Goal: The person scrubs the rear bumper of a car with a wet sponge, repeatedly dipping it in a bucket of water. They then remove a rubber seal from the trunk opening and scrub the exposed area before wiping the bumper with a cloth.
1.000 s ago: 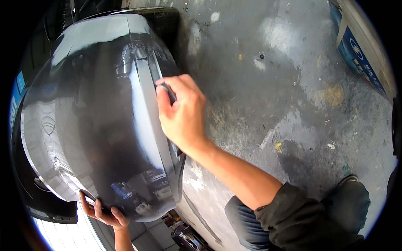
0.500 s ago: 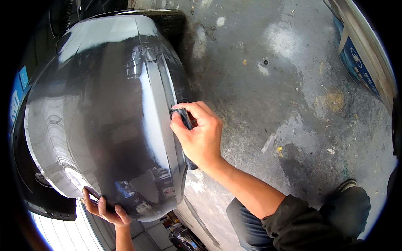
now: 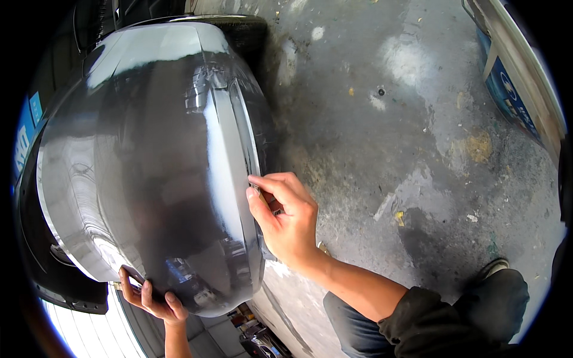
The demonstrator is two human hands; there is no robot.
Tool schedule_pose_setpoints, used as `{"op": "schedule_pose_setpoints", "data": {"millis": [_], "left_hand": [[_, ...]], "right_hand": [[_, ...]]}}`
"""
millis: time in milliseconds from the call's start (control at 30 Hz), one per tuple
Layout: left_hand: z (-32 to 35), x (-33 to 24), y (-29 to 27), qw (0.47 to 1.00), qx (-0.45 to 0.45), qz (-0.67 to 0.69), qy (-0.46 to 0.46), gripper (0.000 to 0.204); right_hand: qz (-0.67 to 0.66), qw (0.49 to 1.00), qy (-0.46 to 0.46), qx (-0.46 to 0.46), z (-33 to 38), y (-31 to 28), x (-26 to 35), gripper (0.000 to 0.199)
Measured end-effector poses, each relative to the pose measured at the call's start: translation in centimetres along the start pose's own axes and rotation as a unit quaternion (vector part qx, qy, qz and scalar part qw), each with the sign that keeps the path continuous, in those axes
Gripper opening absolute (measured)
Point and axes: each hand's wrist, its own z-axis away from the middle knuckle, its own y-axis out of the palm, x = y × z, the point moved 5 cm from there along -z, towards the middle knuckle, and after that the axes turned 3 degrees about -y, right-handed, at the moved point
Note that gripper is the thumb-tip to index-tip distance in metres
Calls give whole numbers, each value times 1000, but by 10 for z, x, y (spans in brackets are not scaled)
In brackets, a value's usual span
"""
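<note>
A glossy dark grey car bumper [image 3: 155, 161] fills the left half of the view. Pale grey primer [image 3: 222, 185] runs in a strip along its right side, and another primer patch [image 3: 155, 45] covers its far end. Against the recessed ledge beside the strip, my right hand [image 3: 291, 224] pinches a small folded piece of sandpaper [image 3: 259, 194], mostly hidden by the fingers. My left hand [image 3: 158, 307] grips the bumper's near lower-left edge, fingertips on the outer face and the palm partly out of sight.
Stained grey concrete floor [image 3: 382, 137] extends to the right, with paint marks and scraps on it. A panel with a blue label [image 3: 504, 89] stands at the upper right. My bent legs [image 3: 492, 304] are at the lower right. A dark tyre-like shape [image 3: 245, 30] lies behind the bumper.
My right hand has slid toward me along the bumper's ledge with the sandpaper, which shows less between the fingers now. The left hand keeps its hold.
</note>
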Motion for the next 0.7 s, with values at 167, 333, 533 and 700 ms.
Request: {"op": "schedule_pose_setpoints", "data": {"millis": [167,333,533,700], "left_hand": [[1,0,1,1000,-8,5,1,47],[3,1,3,1000,-4,-9,-13,48],[-2,2,2,1000,2,1,-19,45],[2,3,3,999,2,-2,-33,45]], "right_hand": [[36,999,-41,-8,-13,3,-2,8],[24,999,-37,-10,-44,12,-6,7],[15,998,-58,-8,-19,5,-11,10],[44,998,-31,-10,-43,12,-9,11]]}}
